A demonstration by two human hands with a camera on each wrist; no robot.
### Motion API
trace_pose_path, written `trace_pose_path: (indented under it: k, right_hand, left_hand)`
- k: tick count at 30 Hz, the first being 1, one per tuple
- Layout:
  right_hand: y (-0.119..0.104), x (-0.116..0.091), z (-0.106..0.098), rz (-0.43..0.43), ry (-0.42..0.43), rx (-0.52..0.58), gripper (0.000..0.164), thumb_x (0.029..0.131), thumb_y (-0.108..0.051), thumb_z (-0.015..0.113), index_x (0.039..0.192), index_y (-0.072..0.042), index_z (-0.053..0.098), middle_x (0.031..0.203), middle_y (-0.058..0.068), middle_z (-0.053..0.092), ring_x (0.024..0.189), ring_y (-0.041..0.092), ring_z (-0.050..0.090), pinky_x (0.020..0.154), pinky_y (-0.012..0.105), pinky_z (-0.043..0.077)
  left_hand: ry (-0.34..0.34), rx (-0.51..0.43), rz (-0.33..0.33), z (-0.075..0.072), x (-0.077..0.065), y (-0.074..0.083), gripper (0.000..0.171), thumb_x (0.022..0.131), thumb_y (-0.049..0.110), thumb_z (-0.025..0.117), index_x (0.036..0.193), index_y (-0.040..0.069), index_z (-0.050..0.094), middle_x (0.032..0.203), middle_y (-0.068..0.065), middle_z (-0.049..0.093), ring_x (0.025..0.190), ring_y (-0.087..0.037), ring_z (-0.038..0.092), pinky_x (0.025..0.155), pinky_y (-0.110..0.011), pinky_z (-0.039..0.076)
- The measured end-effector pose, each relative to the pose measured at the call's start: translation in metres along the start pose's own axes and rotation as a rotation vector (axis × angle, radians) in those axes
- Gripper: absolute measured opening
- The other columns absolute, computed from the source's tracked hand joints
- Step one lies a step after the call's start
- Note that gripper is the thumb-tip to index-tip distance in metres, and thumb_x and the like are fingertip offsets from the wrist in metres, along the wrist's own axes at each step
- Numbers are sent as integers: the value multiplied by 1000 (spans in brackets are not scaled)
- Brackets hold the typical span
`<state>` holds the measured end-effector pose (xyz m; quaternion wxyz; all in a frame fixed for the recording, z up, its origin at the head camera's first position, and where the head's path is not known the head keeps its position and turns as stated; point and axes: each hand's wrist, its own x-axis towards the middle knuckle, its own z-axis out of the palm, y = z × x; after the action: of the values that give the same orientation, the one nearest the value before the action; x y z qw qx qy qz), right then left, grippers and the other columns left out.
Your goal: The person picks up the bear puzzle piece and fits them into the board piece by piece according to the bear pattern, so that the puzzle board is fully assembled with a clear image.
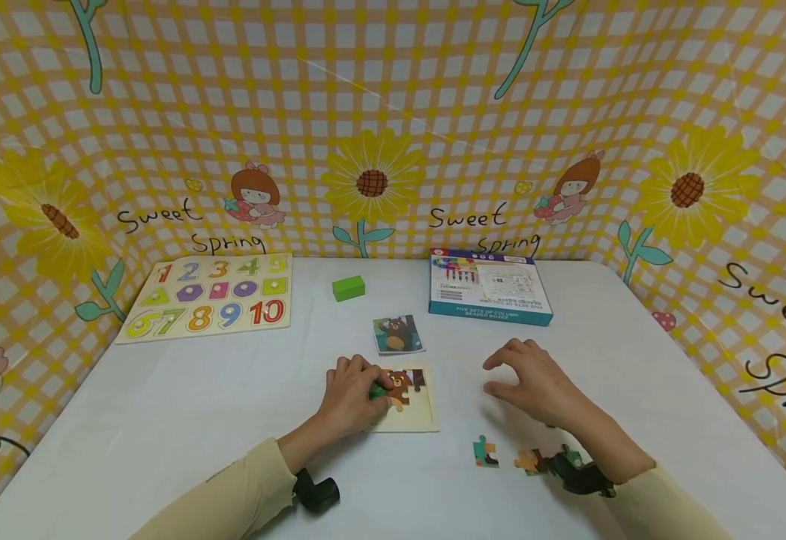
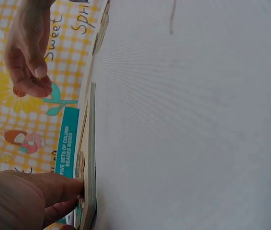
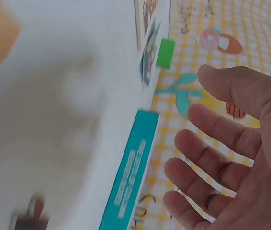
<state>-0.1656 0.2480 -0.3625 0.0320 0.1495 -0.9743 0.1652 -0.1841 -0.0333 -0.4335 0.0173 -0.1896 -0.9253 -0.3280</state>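
Note:
My left hand [image 1: 352,397] rests its thumb and fingertips on a wooden puzzle board [image 1: 420,421], covering its left side. A green puzzle piece [image 1: 376,391] shows between thumb and index finger, beside fitted pieces with a brown bear's face [image 1: 398,384]. In the left wrist view the thumb [image 2: 63,189] comes down onto the board at its edge. To the right of the board, my right hand [image 1: 535,382] hovers above the table, its fingers spread and slightly bent, with nothing between them. Loose puzzle pieces, one teal and orange [image 1: 485,453] and one brown and orange [image 1: 531,460], lie near the right wrist.
A bear picture card [image 1: 400,334] lies just behind the board. Further back are a green block [image 1: 349,288], a teal box [image 1: 490,289] at right and a number puzzle board [image 1: 211,296] at left. Checked cloth [image 1: 373,90] walls the back and sides.

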Motion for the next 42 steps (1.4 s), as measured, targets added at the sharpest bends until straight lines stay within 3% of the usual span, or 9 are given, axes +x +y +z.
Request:
trace_pose_path:
  k: [10,21,27,34,42]
  right_hand:
    - [31,-27,-13,79,-3,-4,25,79,-23,73,99,-10,69,103,10,62,100,30,50,78,47,43]
    - [60,-51,-11,143,-48,-27,25,77,-24,73,97,-10,69,99,9,63,97,32,51,75,48,43]
    - [75,-59,-6,147,-67,-71,25,76,-24,73,97,-11,69,93,3,63,91,26,53,73,43,43]
    - [84,-67,-2,151,-82,-58,29,74,-25,75,98,-10,68,97,6,64,94,30,52,80,51,44]
    - [89,-69,1,109,-60,-70,29,71,-21,77,97,-12,69,95,2,61,94,27,51,81,48,44]
  left_hand:
    - [-10,4,-16,0,0,0,11,78,21,69,88,20,67,97,-2,50,93,-20,36,79,-39,26]
    - [-13,4,-17,0,0,0,11,77,20,68,89,21,67,96,-2,51,93,-20,36,80,-39,26]
    - [-13,-6,-15,-1,-1,1,11,77,19,68,89,20,67,97,-3,50,93,-20,36,80,-39,26]
    - [-10,0,-9,-1,-1,1,11,77,19,68,88,20,67,97,-2,51,92,-19,36,79,-39,26]
    - [-6,-9,-6,-1,-1,1,11,77,18,67,88,19,67,97,-3,51,92,-20,36,78,-39,26]
